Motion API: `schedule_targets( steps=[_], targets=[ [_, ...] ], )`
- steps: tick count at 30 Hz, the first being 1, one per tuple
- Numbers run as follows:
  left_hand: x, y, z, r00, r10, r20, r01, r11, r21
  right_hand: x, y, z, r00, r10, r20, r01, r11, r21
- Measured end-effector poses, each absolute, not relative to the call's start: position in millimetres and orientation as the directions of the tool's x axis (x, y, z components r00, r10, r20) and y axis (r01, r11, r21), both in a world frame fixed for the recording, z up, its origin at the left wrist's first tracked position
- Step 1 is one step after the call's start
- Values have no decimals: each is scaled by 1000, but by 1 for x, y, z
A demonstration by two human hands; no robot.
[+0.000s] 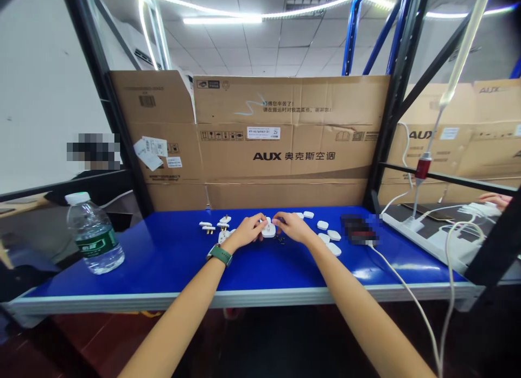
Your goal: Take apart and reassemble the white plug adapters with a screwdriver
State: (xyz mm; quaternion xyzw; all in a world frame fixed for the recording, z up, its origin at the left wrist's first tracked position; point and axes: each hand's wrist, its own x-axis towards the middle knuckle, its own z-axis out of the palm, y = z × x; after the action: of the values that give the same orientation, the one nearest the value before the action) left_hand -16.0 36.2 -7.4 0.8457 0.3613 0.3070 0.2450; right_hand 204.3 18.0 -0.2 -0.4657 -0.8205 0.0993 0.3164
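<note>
My left hand (249, 230) holds a white plug casing (268, 230) by its left side, low over the blue tabletop, with thumb and fingers closed on it. At the casing's right upper edge, my right hand (293, 227) has its fingers bent together in a pinch. Whatever lies between those fingertips is too small to make out. Small dark pieces (280, 239), perhaps screws, lie just right of the casing. Left of my left hand are several white plug parts (209, 229) with brass pins. Several white rounded covers (334, 235) are spread beyond my right forearm.
A water bottle (94, 234) stands on the left of the blue table (163, 264). At the right lie a dark phone-like device (358, 230) with a white cable (401, 280) and a power strip (423, 242). Cardboard (285, 177) closes off the back. Another person's hand (496, 200) shows far right.
</note>
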Motion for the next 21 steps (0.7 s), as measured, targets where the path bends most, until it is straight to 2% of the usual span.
schedule_targets(
  steps=[2,5,9,12,18,21],
  targets=[
    [-18,35,-8,613,737,285,490,-637,595,207,18,0,-320,867,382,787,468,-402],
    [-21,33,-7,689,692,215,554,-695,458,211,21,-4,-305,912,274,887,377,-268],
    [-21,29,-1,692,669,271,598,-741,304,212,25,-9,-349,904,248,882,406,-240],
    [-22,26,4,688,654,314,579,-756,306,209,25,-10,-392,883,257,860,451,-238],
    [-24,29,1,743,646,174,562,-744,361,203,21,-8,-371,901,225,890,414,-190],
    [-21,30,-4,743,645,180,559,-745,363,201,20,-8,-362,900,243,902,404,-152]
  ],
)
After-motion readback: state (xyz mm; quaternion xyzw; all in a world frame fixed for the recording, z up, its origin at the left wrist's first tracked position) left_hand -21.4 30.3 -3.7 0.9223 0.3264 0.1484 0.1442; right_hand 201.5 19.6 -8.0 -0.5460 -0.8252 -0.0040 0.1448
